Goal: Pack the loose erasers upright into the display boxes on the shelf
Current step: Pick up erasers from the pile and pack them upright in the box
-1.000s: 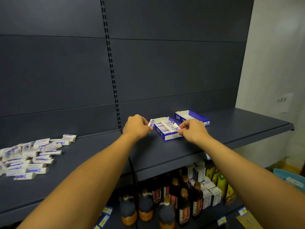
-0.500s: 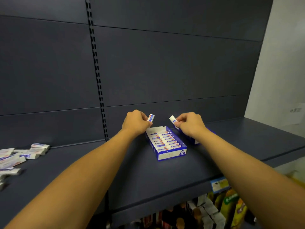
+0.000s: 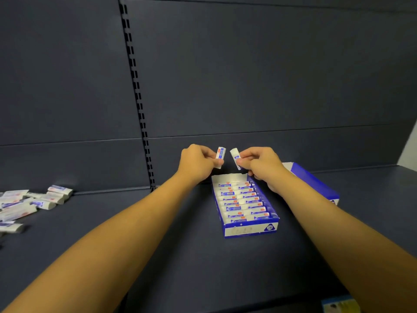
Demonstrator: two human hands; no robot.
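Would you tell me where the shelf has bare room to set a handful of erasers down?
The shelf is bare between the loose erasers at far left and the filled display box, and in front of that box. It is crowded at the pile, and behind the box, where the second box sits.

Matt dark shelf (image 3: 180,256), glossy card display box (image 3: 248,229), paper-sleeved erasers (image 3: 239,199)

Shop: slotted gondola shelf (image 3: 203,267), price tag (image 3: 340,304).

2nd box (image 3: 316,184) partly behind right hand (image 3: 261,163)
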